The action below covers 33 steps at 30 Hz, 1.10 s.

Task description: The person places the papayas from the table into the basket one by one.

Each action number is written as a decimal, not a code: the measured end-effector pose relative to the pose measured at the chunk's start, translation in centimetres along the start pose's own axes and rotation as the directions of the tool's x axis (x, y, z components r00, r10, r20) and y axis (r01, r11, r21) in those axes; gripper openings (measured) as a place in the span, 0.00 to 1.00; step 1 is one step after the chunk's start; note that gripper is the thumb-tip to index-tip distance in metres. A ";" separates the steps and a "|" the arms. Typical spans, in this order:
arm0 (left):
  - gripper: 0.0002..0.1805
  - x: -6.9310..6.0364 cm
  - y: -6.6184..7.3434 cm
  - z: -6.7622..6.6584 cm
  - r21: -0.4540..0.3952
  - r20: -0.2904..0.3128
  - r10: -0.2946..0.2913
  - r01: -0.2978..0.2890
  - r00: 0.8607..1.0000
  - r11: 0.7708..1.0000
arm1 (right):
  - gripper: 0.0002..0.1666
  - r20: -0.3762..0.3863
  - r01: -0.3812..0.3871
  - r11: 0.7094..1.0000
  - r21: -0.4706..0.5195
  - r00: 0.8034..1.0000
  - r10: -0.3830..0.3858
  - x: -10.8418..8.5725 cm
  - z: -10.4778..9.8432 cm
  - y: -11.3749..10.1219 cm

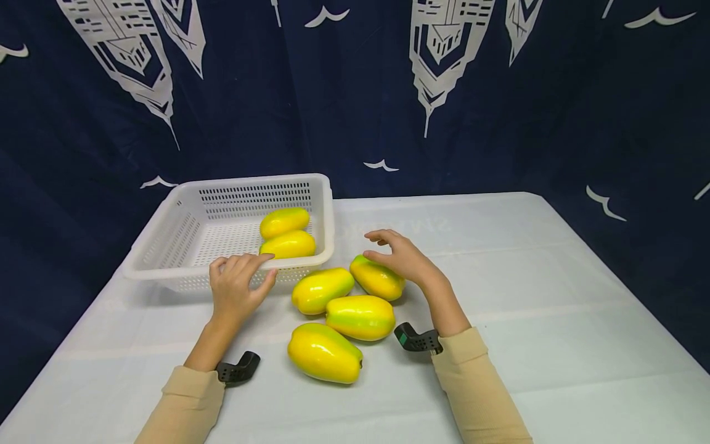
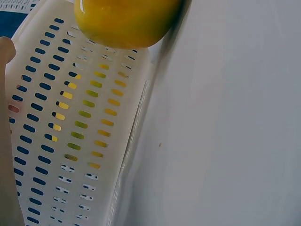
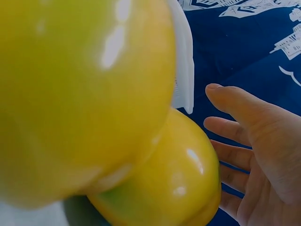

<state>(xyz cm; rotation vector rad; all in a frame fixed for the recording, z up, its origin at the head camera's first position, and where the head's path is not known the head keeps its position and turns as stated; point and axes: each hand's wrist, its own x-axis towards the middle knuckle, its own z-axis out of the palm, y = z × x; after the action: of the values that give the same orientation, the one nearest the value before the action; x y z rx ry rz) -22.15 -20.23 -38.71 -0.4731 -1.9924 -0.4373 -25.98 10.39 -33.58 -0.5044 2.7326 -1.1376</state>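
We see six yellow fruits with green patches, two in the white basket [image 1: 188,272] and four on the white-covered table [image 1: 560,283]; in the basket the far fruit [image 1: 284,222] and the near fruit [image 1: 289,244] lie side by side at the right end; outside it, we find the left fruit [image 1: 323,290] just beside the basket's near corner, the middle fruit [image 1: 360,317] close against it, and the front fruit [image 1: 324,354] nearest to us.

The right hand [image 1: 402,256] is loosely open over the right fruit [image 1: 379,280], its fingers slightly bent and gripping nothing; we cannot tell whether the thumb touches the skin.

The left hand [image 1: 238,287] is at the basket's near rim, relaxed and open, thumb and index finger spread apart, the index finger over the rim; we cannot tell how firmly it touches there.

Both forearms wear beige sleeves [image 1: 471,382], with a black wrist device [image 1: 417,339] at each cuff; behind the table we see a dark blue curtain [image 1: 344,98] with white printed towers and birds.
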 end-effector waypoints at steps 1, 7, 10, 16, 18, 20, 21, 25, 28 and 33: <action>0.18 0.0 0.0 0.0 -0.002 0.004 -0.004 0.004 1.000 1.000 | 0.30 0.004 -0.002 1.000 0.000 1.000 0.002 0.0 0.0 0.1; 0.18 0.1 0.0 0.0 -0.001 0.003 -0.002 0.002 1.000 1.000 | 0.31 0.036 -0.008 1.000 0.002 0.999 0.008 -0.1 -0.2 0.5; 0.18 0.1 -0.1 0.1 0.008 -0.006 0.009 -0.009 1.000 1.000 | 0.31 0.051 -0.004 1.000 0.003 0.999 0.004 -0.2 -0.3 0.6; 0.19 0.1 -0.1 0.1 0.006 0.008 -0.004 0.004 1.000 1.000 | 0.31 0.079 0.000 1.000 -0.004 0.997 0.001 -0.1 -0.4 1.1; 0.19 0.0 -0.1 0.1 0.005 0.015 -0.009 0.009 1.000 1.000 | 0.31 0.094 -0.001 1.000 -0.004 0.996 0.001 -0.1 -0.4 1.3; 0.20 0.0 -0.1 0.1 0.003 0.017 -0.012 0.012 1.000 1.000 | 0.32 0.108 -0.005 1.000 -0.002 0.994 0.005 -0.1 -0.4 1.4; 0.20 0.0 -0.1 0.1 0.000 0.020 -0.017 0.017 1.000 1.000 | 0.32 0.116 -0.011 1.000 0.002 0.993 0.010 -0.1 -0.5 1.4; 0.20 0.1 0.0 0.0 -0.002 0.021 -0.022 0.022 1.000 1.000 | 0.35 0.151 -0.025 1.000 0.015 0.988 0.022 -0.3 -0.5 1.5; 0.20 0.1 0.0 0.0 -0.004 0.026 -0.030 0.030 0.999 1.000 | 0.36 0.178 -0.036 0.999 0.020 0.983 0.032 -0.4 -0.5 1.6; 0.19 0.1 0.0 -0.1 0.007 0.032 -0.022 0.021 0.999 1.000 | 0.37 0.218 -0.057 0.998 0.004 0.974 0.055 -0.3 -0.4 2.0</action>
<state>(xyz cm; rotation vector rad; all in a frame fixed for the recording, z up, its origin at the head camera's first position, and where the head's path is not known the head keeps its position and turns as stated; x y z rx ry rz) -22.07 -20.24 -38.62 -0.4578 -2.0309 -0.4392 -26.27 12.05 -34.71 -0.5136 2.5354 -1.0172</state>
